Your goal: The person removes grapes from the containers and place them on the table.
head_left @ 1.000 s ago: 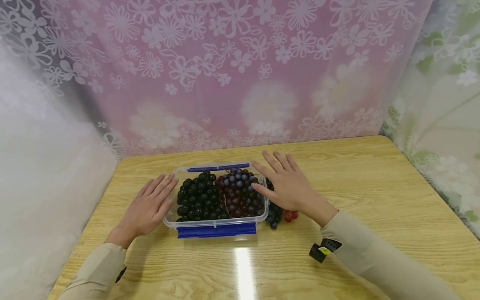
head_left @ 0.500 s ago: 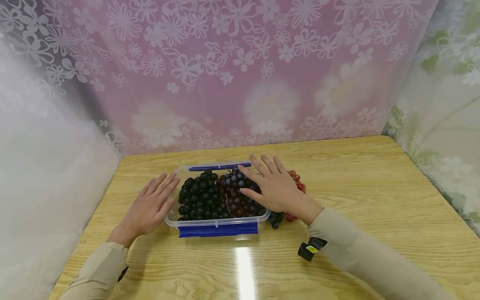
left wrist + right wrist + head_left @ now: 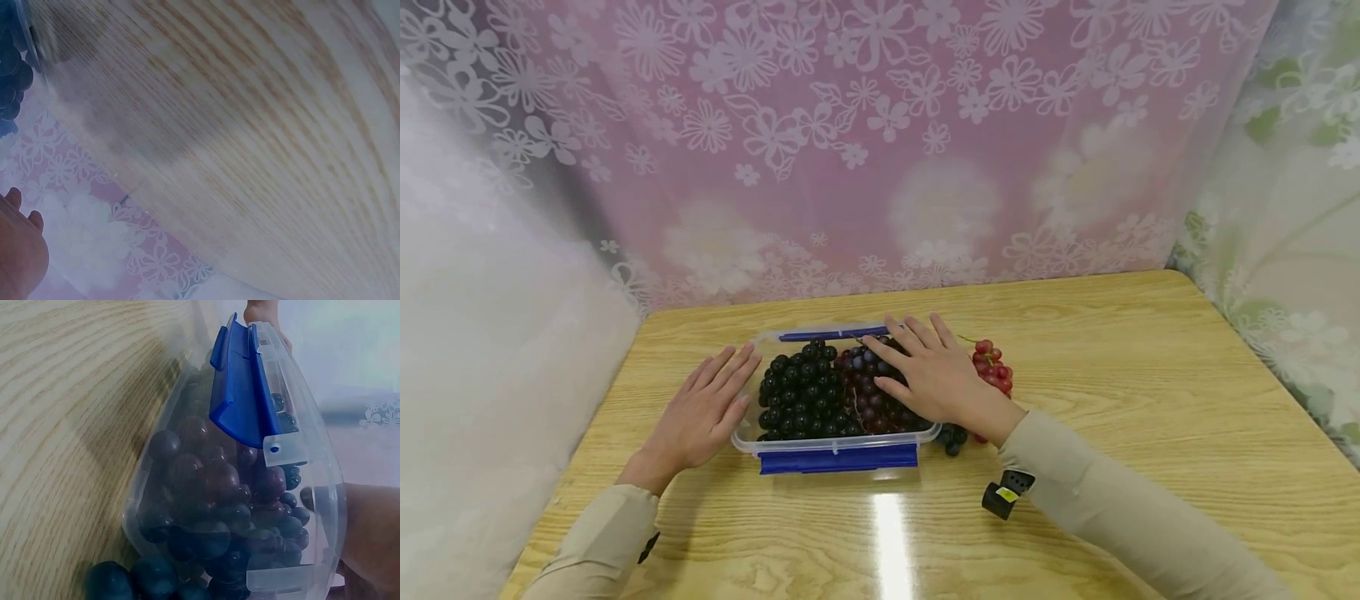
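A clear plastic container (image 3: 745, 446) with blue side clips stands on the wooden table, filled with grapes. Black grapes (image 3: 801, 392) fill its left part, and dark red and purple grapes (image 3: 871, 400) its right part. My left hand (image 3: 700, 412) lies by the container's left end, fingers straight and spread, palm down. Over the right part of the container my right hand (image 3: 928, 375) is spread flat, palm down, hiding some grapes beneath. In the right wrist view, the clear container wall (image 3: 140, 506) and a blue clip (image 3: 240, 387) show close up.
Red grapes (image 3: 992, 367) lie on the table just right of the container, partly behind the right hand. Dark grapes (image 3: 952, 439) sit against its right front corner. A pink floral curtain (image 3: 850, 167) hangs along the table's back edge.
My right hand has moved left, from the container's right edge to over the dark grapes, uncovering the red grapes behind it. The left hand has stayed in place.
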`<state>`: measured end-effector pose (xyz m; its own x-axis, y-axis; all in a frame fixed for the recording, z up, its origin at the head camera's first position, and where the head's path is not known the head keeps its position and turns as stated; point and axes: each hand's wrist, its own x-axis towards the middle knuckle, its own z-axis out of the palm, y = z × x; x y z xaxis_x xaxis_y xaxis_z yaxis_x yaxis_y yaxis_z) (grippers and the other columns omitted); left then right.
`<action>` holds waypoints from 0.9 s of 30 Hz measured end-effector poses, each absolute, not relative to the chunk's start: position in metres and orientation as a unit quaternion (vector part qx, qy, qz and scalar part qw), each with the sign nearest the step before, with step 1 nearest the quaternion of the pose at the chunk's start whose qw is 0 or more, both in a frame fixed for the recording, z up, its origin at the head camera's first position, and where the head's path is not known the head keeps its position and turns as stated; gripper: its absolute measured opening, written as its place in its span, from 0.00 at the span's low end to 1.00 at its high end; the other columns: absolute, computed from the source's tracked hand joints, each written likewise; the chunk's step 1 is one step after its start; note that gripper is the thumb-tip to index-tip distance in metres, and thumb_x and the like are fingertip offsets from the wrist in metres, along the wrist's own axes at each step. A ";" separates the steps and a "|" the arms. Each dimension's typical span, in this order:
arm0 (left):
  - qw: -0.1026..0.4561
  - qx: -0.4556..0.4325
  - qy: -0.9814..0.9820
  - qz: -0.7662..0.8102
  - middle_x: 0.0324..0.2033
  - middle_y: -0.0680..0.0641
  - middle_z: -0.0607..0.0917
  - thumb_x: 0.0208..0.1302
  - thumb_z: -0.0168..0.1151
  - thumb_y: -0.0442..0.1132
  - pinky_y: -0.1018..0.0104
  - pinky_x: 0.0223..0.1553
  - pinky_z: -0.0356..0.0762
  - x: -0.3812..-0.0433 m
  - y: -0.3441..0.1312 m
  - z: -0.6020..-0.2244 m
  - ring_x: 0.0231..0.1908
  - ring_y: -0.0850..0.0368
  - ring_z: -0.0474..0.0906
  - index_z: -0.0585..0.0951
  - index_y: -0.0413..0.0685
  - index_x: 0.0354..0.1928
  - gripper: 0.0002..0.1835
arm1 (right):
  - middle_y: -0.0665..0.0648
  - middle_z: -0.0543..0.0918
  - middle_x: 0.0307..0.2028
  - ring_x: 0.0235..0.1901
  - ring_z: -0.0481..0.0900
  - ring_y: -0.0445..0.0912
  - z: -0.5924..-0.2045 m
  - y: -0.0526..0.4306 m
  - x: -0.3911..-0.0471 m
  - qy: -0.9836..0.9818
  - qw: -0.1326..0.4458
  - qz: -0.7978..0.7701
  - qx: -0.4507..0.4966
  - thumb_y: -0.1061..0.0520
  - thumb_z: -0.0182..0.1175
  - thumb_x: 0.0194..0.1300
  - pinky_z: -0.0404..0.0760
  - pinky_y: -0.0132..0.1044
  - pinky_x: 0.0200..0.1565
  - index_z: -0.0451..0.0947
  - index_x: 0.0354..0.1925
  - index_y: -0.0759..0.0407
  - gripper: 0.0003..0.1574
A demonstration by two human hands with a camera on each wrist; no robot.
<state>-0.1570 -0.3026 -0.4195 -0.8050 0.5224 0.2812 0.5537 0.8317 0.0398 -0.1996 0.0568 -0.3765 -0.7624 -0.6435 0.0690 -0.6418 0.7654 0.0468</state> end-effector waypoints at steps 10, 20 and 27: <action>0.130 -0.281 -0.948 -0.067 0.73 0.46 0.53 0.76 0.41 0.48 0.46 0.69 0.43 -0.157 -0.304 -0.421 0.70 0.42 0.49 0.54 0.48 0.75 0.30 | 0.56 0.73 0.62 0.62 0.66 0.56 -0.380 0.051 -0.202 -0.918 0.108 -0.005 0.381 0.46 0.57 0.69 0.47 0.56 0.68 0.68 0.68 0.49 0.31; 0.135 -0.284 -0.946 -0.077 0.73 0.45 0.53 0.76 0.40 0.48 0.47 0.69 0.43 -0.156 -0.303 -0.423 0.70 0.43 0.49 0.55 0.47 0.75 0.29 | 0.54 0.82 0.49 0.51 0.77 0.52 -0.383 0.042 -0.208 -0.908 0.159 -0.016 0.386 0.50 0.65 0.63 0.59 0.52 0.66 0.78 0.57 0.53 0.25; 0.140 -0.286 -0.945 -0.078 0.73 0.45 0.53 0.76 0.41 0.47 0.47 0.69 0.42 -0.156 -0.303 -0.423 0.70 0.42 0.50 0.55 0.47 0.75 0.29 | 0.55 0.82 0.48 0.49 0.78 0.51 -0.379 0.036 -0.208 -0.918 0.137 -0.023 0.372 0.50 0.65 0.63 0.56 0.51 0.67 0.80 0.55 0.55 0.23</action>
